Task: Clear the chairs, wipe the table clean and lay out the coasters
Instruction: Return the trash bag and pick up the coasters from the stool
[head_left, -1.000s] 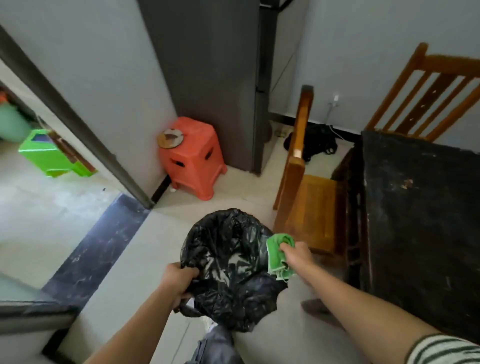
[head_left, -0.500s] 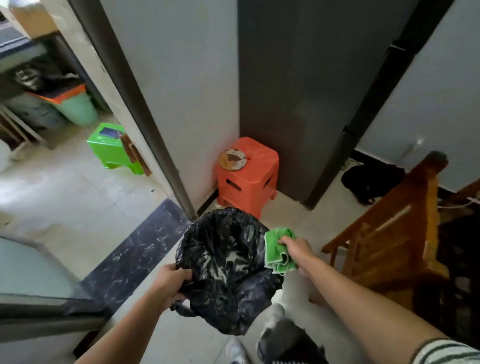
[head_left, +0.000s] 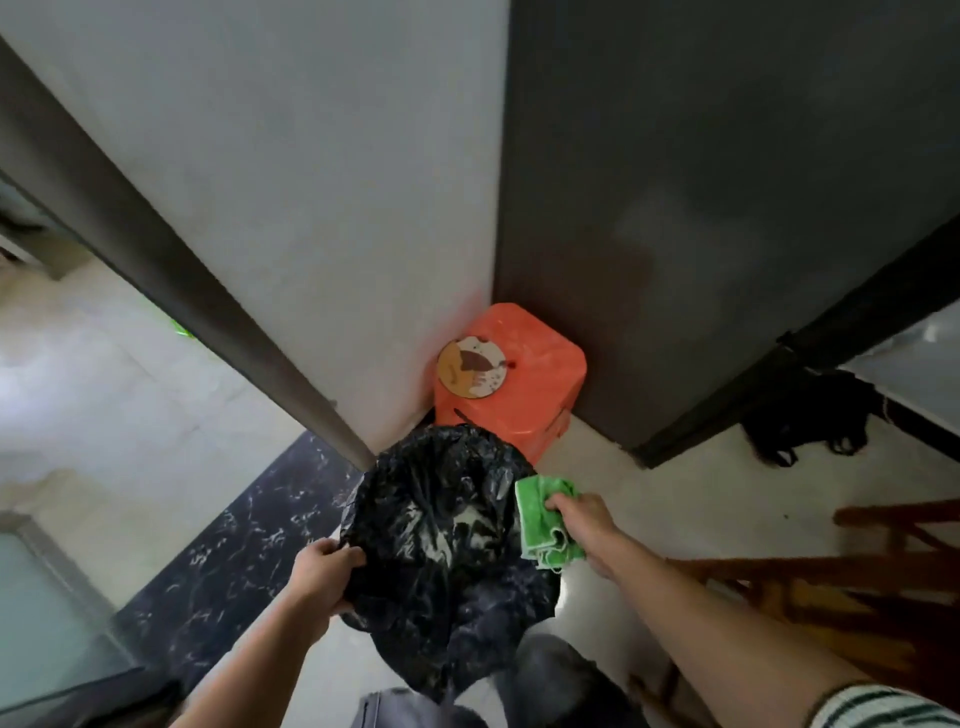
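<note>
A black plastic bin bag (head_left: 441, 535) hangs open in front of me above the floor. My left hand (head_left: 324, 574) grips its left rim. My right hand (head_left: 584, 525) holds a crumpled green cloth (head_left: 545, 517) against the bag's right rim. Just beyond the bag stands an orange plastic stool (head_left: 524, 384) in the corner, with a round patterned coaster (head_left: 471, 366) lying on its top. A wooden chair (head_left: 841, 587) shows blurred at the lower right.
A grey wall and a dark fridge side (head_left: 727, 208) meet behind the stool. A grey door frame (head_left: 171, 260) runs diagonally at left above a dark marble threshold (head_left: 228, 561). A black bag with cords (head_left: 810, 415) lies on the floor at right.
I have stepped closer to the stool and the view has tipped down; the stool now sits just past the bag. The table and green stool have left the view. Both hands keep their hold.
</note>
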